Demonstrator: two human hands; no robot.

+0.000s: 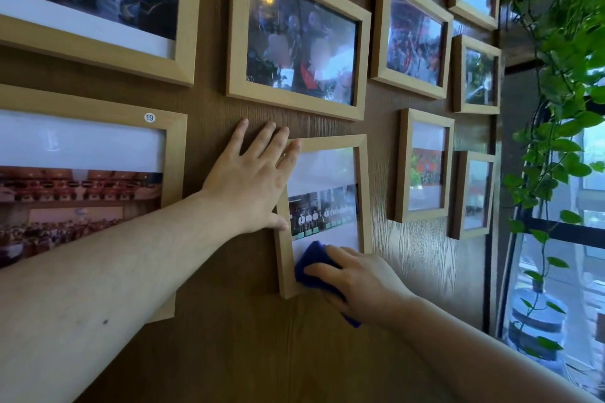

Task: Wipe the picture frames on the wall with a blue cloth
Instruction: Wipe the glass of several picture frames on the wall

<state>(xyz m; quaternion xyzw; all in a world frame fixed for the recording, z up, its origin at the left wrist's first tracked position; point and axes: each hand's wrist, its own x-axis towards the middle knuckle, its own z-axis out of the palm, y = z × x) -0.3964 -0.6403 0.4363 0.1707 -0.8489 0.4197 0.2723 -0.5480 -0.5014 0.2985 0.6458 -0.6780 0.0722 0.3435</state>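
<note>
Readable writing: a round white sticker (149,117) w/ "19" on the top rail of the big frame (173,154) at lower left; faint digits at the bottom-left corner of the photo in the upper-centre frame (296,33), too small to read for sure. Wall (222,321) is dark wood-grain panel w/ many light-wood frames. Left hand (252,180) lies flat, palm to the wall, fingers spread and pointing up; fingertips rest on the wall just under the upper-centre frame, index side overlaps the top-left corner of the small frame (361,193), thumb presses its left rail. That grip is wide, holding nothing, only bracing. Left forearm runs in from lower left, bare. Right hand (357,278) comes from lower right, knuckles toward the camera, fingers curled over a blue cloth (314,267) and pressing it to the glass at the small frame's lower part, by the bottom-left corner; grip closed on the cloth, a bit of which pokes out below the wrist. Small frame hangs slightly tilted. Right of the wall: trailing green plant (563,82) and a window (556,271).
</note>
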